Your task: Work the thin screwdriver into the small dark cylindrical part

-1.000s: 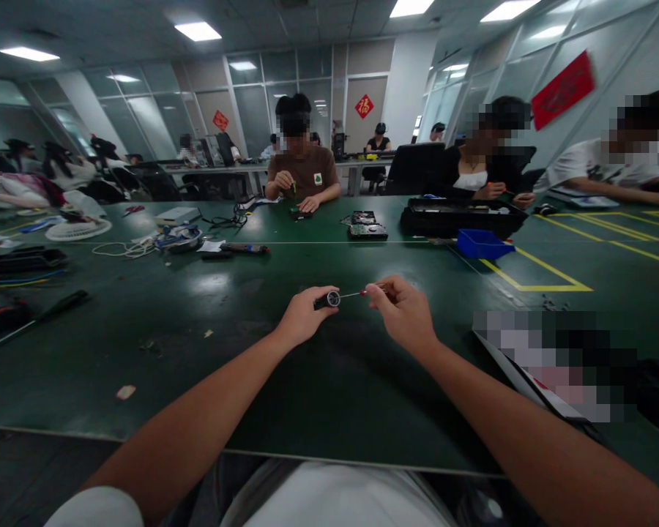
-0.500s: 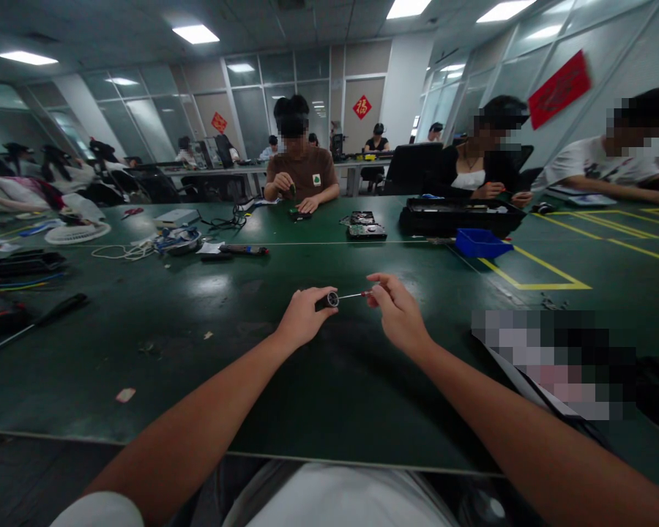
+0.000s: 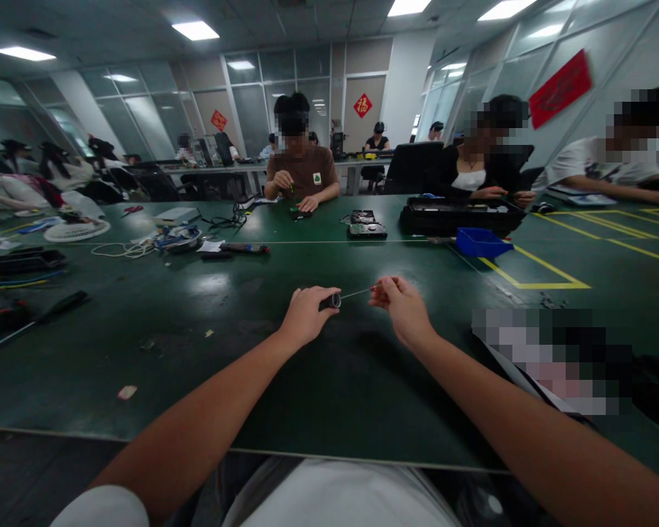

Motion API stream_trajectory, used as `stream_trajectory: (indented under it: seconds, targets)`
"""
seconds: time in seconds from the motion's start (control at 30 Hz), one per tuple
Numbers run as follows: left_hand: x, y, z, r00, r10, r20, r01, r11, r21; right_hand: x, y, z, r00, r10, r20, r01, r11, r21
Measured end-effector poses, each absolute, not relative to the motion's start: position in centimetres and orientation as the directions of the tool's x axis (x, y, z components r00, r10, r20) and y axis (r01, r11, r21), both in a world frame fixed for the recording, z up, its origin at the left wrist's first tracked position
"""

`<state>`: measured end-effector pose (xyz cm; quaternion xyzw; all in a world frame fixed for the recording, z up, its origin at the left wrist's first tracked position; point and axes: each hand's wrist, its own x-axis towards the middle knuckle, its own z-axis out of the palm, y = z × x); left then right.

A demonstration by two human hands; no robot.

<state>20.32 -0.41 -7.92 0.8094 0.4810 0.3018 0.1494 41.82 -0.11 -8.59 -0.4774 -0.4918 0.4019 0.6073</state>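
My left hand (image 3: pixel 303 316) is closed around a short black cylinder (image 3: pixel 329 301). The cylinder's round, pale-rimmed end faces right and toward me. In my right hand (image 3: pixel 400 304) is a slim screwdriver (image 3: pixel 356 293), its reddish handle pinched between thumb and fingers and mostly covered by them. The thin metal shaft runs left toward the cylinder's open end. Whether the tip touches the cylinder is too small to tell. Both hands are above the green table (image 3: pixel 329 395), in front of me.
Beyond my hands lie opened hard drives (image 3: pixel 367 225), a blue bin (image 3: pixel 482 243) and a long black housing (image 3: pixel 461 216). A dark-handled tool (image 3: pixel 244 249) and coiled cables (image 3: pixel 176 240) are to the left. A blurred-out item (image 3: pixel 549 359) lies near my right arm. A co-worker (image 3: pixel 302 168) sits opposite.
My right hand has shifted slightly right with the screwdriver, and its raised finger has curled in around the handle. My left hand and the cylinder have barely moved.
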Motion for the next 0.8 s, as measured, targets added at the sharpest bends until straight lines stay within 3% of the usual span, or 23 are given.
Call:
stream_trajectory:
  seconds: [0.2, 0.47, 0.8]
  targets:
    - [20.4, -0.5, -7.6, 0.340, 0.868, 0.361, 0.684, -0.492, 0.538, 41.2, -1.1, -7.8, 0.121, 0.938, 0.324, 0.120, 0.310, -0.943]
    - [20.4, -0.6, -7.4, 0.325, 0.875, 0.359, 0.694, -0.479, 0.537, 40.7, -1.8, -7.5, 0.098, 0.919, 0.381, 0.182, 0.360, -0.915]
    - [20.3, -0.4, -7.4, 0.334, 0.894, 0.297, 0.708, -0.446, 0.547, 41.3, -2.5, -6.4, 0.199, 0.847, 0.493, 0.381, 0.397, -0.835]
